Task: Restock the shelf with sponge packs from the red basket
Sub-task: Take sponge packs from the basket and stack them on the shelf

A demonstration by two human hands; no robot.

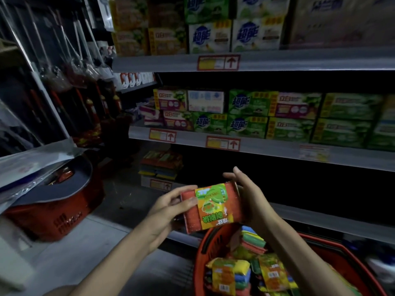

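Observation:
Both hands hold one orange sponge pack with a green and yellow label, level in front of me above the red basket. My left hand grips its left end, my right hand its right end. The basket at the bottom right holds several more sponge packs in mixed colours. A small stack of sponge packs lies on the low, dark shelf beyond my hands.
A second red basket stands at the left on the floor, covered with plastic bags. Soap boxes fill the middle shelf, with more above. Mops and brooms hang at the far left. Grey floor lies between the baskets.

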